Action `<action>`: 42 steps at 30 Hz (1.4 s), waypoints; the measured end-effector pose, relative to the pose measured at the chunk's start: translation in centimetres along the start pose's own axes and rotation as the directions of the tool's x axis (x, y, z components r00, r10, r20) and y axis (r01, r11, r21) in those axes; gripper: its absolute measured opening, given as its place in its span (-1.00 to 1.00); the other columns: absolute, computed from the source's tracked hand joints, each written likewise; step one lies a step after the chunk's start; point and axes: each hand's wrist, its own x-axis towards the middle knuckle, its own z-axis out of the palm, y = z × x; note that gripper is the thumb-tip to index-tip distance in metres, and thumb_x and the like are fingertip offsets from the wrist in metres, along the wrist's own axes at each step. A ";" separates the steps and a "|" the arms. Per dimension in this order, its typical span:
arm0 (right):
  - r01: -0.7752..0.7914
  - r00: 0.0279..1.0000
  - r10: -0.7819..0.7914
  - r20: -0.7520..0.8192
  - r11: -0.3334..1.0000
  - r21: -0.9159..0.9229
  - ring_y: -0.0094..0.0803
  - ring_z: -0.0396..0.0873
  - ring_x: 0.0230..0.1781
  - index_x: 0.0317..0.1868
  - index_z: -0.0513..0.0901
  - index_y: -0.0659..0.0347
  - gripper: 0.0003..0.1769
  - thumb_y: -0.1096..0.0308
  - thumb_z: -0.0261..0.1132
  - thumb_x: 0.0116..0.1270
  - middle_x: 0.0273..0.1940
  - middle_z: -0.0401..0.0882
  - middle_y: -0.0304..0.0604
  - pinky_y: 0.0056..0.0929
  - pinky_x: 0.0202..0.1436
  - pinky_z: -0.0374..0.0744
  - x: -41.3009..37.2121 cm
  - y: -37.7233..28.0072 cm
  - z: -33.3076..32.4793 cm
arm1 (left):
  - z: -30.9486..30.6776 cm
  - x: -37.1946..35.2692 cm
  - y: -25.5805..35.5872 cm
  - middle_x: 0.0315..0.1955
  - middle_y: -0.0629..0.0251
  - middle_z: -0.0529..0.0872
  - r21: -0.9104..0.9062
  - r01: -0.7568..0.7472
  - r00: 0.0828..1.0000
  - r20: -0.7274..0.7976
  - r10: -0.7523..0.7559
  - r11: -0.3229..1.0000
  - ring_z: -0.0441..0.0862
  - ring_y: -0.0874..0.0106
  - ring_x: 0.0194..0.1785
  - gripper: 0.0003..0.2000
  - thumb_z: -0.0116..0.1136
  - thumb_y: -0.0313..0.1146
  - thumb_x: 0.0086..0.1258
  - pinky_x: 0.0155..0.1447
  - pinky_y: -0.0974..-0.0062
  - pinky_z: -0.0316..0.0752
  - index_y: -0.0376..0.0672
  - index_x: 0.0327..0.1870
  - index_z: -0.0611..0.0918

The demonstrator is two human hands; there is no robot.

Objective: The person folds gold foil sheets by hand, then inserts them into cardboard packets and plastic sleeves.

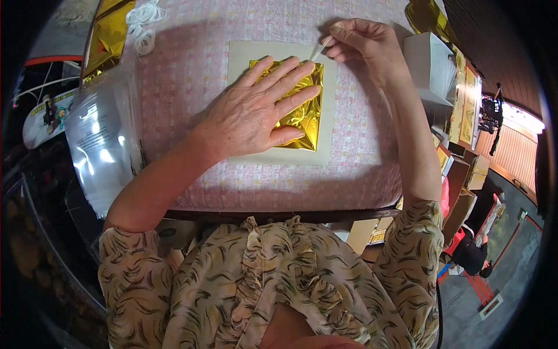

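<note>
My left hand lies flat on a shiny gold foil sheet, its fingers spread. The foil is a crinkled rectangle on a larger beige card, which rests on a pink checked cloth. Just beyond the foil's upper right corner, my right hand pinches a thin white strip between thumb and forefinger. The strip's lower end meets the foil's corner near my left fingertips.
Coiled white cords and gold foil lie at the upper left. A stack of clear plastic sleeves hangs over the table's left edge. To the right stands a white box, with gold foil behind it.
</note>
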 end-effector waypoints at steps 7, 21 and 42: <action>0.070 0.995 -0.070 -0.064 0.998 -0.002 -0.53 0.78 -0.25 -0.07 0.79 0.27 -0.79 0.28 0.36 0.55 -0.20 0.84 -0.15 -0.55 -0.13 0.76 -0.5 0.6 -0.5 | -0.1 0.1 0.0 0.62 0.19 0.27 -0.014 0.009 1.000 0.003 -0.009 1.000 0.20 0.19 0.65 -0.26 0.23 0.20 0.43 0.70 0.04 0.05 0.06 0.57 0.43; 0.002 0.997 0.001 0.078 0.999 -0.046 -0.55 0.75 -0.29 -0.03 0.77 0.31 -0.74 0.24 0.39 0.53 -0.20 0.83 -0.16 -0.55 -0.13 0.74 0.2 -0.1 0.2 | -0.1 0.0 0.1 0.62 0.20 0.27 -0.010 0.008 1.000 -0.012 -0.008 1.000 0.21 0.20 0.65 -0.26 0.24 0.19 0.43 0.70 0.06 0.05 0.05 0.57 0.43; 0.484 0.134 -0.936 -0.327 0.349 -0.802 -0.39 0.80 -0.08 0.02 0.73 0.40 -0.84 0.61 0.35 0.48 -0.09 0.83 -0.03 -0.49 0.08 0.76 -9.0 -2.4 -5.8 | 0.1 0.0 0.0 0.59 0.17 0.29 0.015 -0.035 0.999 -0.034 0.036 0.999 0.20 0.20 0.63 -0.31 0.24 0.12 0.46 0.68 0.06 0.06 0.04 0.54 0.44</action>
